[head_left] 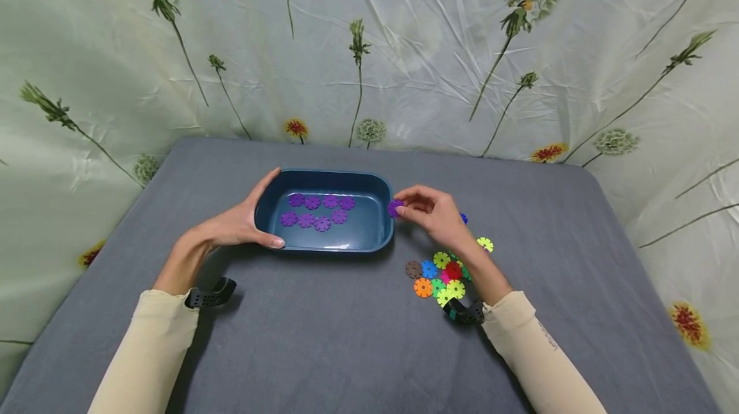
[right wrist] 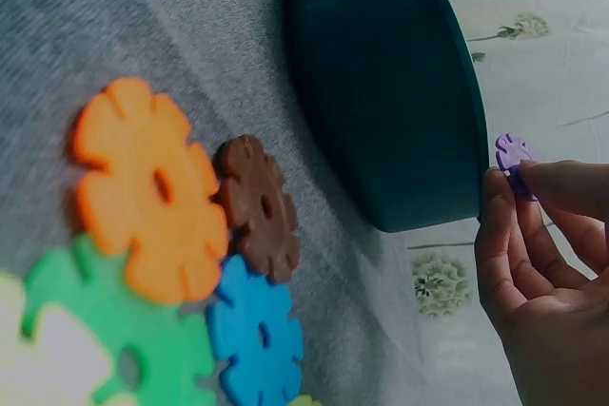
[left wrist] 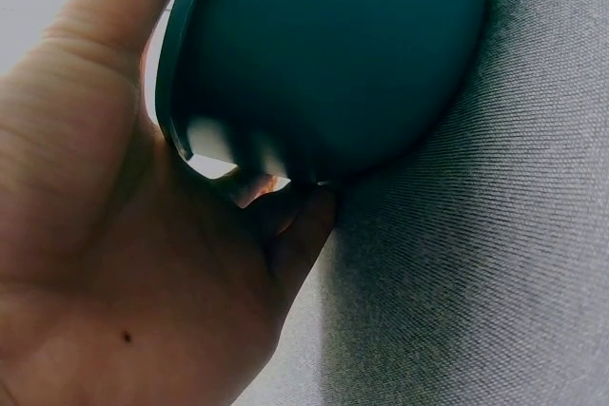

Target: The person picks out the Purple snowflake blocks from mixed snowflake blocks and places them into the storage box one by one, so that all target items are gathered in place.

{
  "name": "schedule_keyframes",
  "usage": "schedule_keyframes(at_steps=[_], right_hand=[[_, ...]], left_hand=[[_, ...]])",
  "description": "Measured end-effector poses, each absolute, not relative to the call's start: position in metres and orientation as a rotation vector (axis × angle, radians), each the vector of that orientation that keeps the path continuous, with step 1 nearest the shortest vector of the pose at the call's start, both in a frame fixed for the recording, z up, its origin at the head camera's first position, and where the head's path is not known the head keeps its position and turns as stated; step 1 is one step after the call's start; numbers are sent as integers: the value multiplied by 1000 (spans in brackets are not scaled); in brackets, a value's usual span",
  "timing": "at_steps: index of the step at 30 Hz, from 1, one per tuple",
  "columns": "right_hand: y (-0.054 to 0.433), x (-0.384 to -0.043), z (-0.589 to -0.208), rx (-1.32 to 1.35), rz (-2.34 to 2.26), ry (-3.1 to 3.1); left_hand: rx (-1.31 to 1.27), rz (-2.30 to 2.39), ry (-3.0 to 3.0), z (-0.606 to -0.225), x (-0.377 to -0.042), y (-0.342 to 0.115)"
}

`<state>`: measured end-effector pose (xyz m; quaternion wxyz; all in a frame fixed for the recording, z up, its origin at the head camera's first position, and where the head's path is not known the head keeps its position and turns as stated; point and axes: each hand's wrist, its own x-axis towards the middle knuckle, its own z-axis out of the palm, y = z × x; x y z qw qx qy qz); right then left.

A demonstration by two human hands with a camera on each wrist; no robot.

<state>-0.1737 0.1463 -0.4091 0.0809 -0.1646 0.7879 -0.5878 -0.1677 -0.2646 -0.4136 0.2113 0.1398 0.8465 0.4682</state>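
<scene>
A dark blue rectangular tub [head_left: 364, 234] rests on the grey cloth, with several purple flower-shaped discs [head_left: 322, 224] lying on its floor. My left hand [head_left: 239, 220] grips the tub's left end, thumb along the near rim and fingers toward the far corner. In the left wrist view that hand [left wrist: 143, 263] wraps the tub's end wall [left wrist: 333, 54]. Between thumb and fingertips my right hand [head_left: 435, 212] pinches one purple flower-shaped disc [head_left: 395, 208] just at the tub's right rim. The right wrist view shows this disc [right wrist: 512, 152] held near the tub's upper edge.
Under my right forearm lies a loose pile of notched discs, among them an orange disc [head_left: 423, 287], a brown disc [head_left: 414, 269], a blue disc [head_left: 429, 269] and a red disc [head_left: 453, 270]. A flower-printed curtain [head_left: 416, 80] hangs behind the grey table [head_left: 346, 337].
</scene>
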Motion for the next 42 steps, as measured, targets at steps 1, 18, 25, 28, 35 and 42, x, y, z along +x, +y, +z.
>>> schedule_keyframes(at_steps=[1,18,25,28,35,42], right_hand=[[146,-175,-409,-497,-1755,2354],[132,-176,-404,-499,-1784,2333],[126,-180,-403,-524,-1789,2341],[121,-181,-403,-542,-1779,2357],[116,-181,-401,-538,-1750,2381],[107,-188,-396,-581,-1698,2385]], left_hand=[[390,1296,2355,-414,-168,-264],[428,1288,2349,-416,-170,-264],[418,1281,2366,-414,-168,-267],[416,1276,2374,-413,-166,-268],[420,1275,2375,-414,-165,-265],[404,1273,2376,-413,-167,-265]])
